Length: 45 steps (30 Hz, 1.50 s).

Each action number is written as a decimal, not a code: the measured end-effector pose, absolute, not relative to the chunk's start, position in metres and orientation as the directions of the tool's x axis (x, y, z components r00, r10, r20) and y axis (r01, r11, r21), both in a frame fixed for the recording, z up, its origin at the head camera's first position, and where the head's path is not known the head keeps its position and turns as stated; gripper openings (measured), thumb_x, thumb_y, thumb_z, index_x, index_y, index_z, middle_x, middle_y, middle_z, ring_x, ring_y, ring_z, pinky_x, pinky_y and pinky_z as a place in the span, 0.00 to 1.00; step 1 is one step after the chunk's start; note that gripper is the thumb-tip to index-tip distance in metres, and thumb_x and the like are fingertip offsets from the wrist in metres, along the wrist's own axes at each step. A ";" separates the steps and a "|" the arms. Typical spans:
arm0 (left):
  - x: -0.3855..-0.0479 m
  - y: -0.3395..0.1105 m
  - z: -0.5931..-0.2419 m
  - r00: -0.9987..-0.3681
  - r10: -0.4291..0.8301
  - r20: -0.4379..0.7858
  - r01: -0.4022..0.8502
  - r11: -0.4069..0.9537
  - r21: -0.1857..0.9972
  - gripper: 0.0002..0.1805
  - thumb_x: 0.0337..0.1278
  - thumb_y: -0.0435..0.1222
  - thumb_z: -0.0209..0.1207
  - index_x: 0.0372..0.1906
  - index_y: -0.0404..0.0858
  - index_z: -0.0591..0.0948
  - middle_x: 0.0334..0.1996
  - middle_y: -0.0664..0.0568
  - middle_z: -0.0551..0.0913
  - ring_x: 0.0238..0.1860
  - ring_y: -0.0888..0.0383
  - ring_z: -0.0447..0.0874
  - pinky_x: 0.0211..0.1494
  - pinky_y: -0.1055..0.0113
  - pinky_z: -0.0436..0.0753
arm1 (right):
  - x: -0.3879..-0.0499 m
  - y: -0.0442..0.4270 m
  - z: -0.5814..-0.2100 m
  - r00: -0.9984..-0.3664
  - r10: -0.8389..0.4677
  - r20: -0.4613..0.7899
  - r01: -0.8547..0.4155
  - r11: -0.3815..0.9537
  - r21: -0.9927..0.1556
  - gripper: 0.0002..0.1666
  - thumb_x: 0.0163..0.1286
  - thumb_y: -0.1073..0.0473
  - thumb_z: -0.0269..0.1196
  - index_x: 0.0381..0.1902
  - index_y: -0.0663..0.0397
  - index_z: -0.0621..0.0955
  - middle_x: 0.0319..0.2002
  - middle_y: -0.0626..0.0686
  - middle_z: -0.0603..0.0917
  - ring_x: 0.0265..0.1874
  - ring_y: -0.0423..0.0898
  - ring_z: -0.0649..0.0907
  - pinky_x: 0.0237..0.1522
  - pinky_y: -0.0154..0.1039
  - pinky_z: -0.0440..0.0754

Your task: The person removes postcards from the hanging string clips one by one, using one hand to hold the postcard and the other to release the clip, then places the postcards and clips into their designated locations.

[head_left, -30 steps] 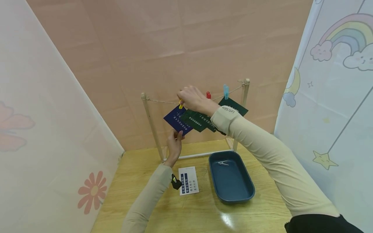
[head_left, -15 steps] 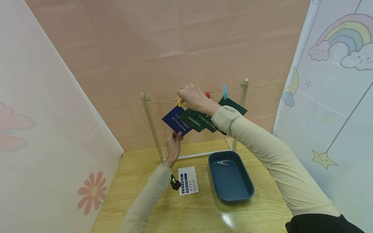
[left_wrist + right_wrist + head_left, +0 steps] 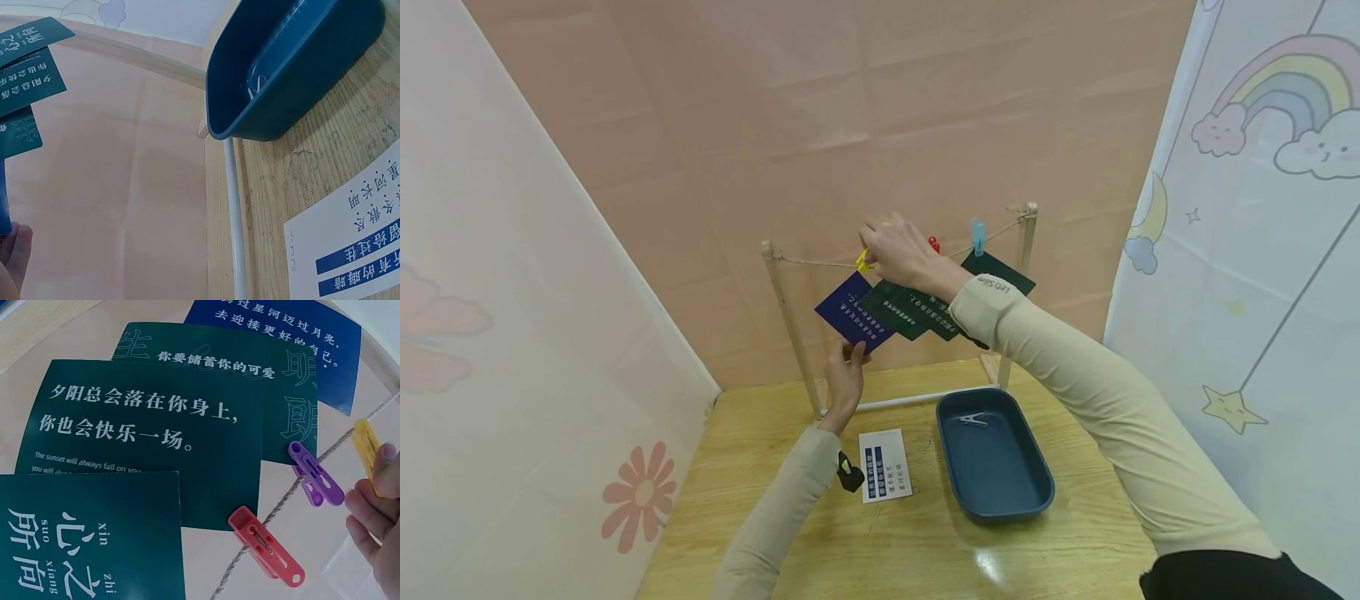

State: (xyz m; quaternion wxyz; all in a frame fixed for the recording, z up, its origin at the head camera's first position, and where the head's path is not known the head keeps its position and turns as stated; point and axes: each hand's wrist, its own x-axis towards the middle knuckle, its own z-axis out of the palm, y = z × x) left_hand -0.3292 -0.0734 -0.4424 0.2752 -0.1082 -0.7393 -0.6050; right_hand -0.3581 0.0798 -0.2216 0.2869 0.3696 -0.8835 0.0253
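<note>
In the head view, my left hand (image 3: 845,379) pinches the lower corner of a dark blue card (image 3: 852,315) with white writing. My right hand (image 3: 902,252) holds a yellow clothespin (image 3: 367,453) between thumb and fingers, at the string (image 3: 339,442) close to the card's upper corner. Whether the clothespin bites the card cannot be told. Beside the blue card several green cards (image 3: 144,425) hang overlapping from the string. A purple clothespin (image 3: 317,475), a red clothespin (image 3: 265,547) and a light blue clothespin (image 3: 978,237) sit along it.
Wooden posts (image 3: 790,325) carry the string, joined low down by a white bar (image 3: 910,400). On the wooden table (image 3: 820,542) stand a dark blue tray (image 3: 1000,492) with a white clothespin (image 3: 973,419) inside, and a white printed card (image 3: 885,465). Patterned sheets hang at both sides.
The yellow clothespin in my right hand has risen slightly against the blue card's top corner. My left hand and the blue card have shifted slightly left and down.
</note>
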 end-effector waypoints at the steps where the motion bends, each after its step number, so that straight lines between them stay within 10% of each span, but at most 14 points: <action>1: -0.329 -0.074 -0.443 -0.825 -0.174 0.538 0.494 0.242 0.835 0.08 0.71 0.31 0.55 0.46 0.28 0.77 0.35 0.39 0.83 0.37 0.36 0.85 0.44 0.57 0.88 | -0.358 0.080 -0.222 -0.560 -0.638 0.530 -0.669 0.725 0.166 0.06 0.67 0.64 0.66 0.39 0.62 0.81 0.37 0.56 0.81 0.37 0.52 0.80 0.43 0.46 0.76; 18: -0.328 -0.077 -0.449 -0.828 -0.174 0.533 0.483 0.261 0.836 0.08 0.72 0.32 0.54 0.45 0.29 0.77 0.35 0.40 0.84 0.34 0.46 0.87 0.44 0.57 0.88 | -0.363 0.089 -0.237 -0.524 -0.621 0.582 -0.692 0.709 0.133 0.12 0.65 0.60 0.69 0.41 0.62 0.81 0.39 0.56 0.80 0.42 0.54 0.79 0.48 0.46 0.75; 45: -0.327 -0.079 -0.455 -0.816 -0.184 0.548 0.502 0.246 0.829 0.06 0.70 0.29 0.56 0.43 0.26 0.78 0.33 0.38 0.83 0.33 0.42 0.86 0.39 0.60 0.88 | -0.365 0.106 -0.262 -0.280 -0.685 0.673 -0.763 0.584 0.278 0.16 0.67 0.56 0.69 0.45 0.64 0.83 0.39 0.57 0.80 0.41 0.55 0.75 0.43 0.46 0.73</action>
